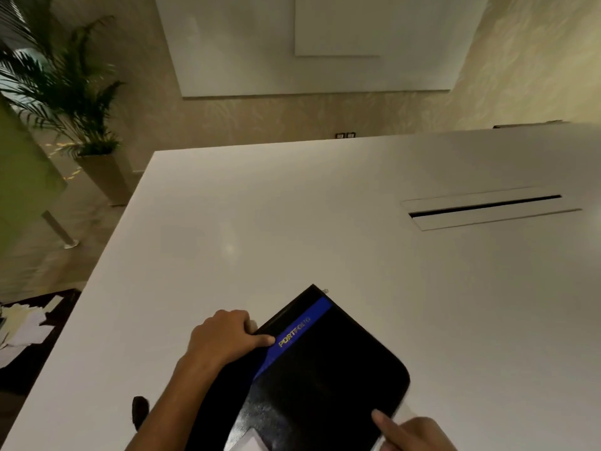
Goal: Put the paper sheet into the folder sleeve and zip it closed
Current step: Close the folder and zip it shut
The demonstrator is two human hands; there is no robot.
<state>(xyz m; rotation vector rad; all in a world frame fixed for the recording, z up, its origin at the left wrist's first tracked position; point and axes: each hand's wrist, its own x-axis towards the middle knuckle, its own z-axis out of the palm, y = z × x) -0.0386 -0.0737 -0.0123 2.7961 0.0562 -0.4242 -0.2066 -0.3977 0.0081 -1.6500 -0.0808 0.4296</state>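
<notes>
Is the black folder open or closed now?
Closed: the folder shows only its outer cover, nothing of the inside. Zipped or not: cannot tell.

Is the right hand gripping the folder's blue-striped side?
No, the left hand grips there; the right hand touches the folder at its right edge.

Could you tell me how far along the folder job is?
Done: the black folder lies folded shut on the table. In hand: the left hand grips its left edge, the right hand touches its near corner. Left: the zip, whose state I cannot tell.
</notes>
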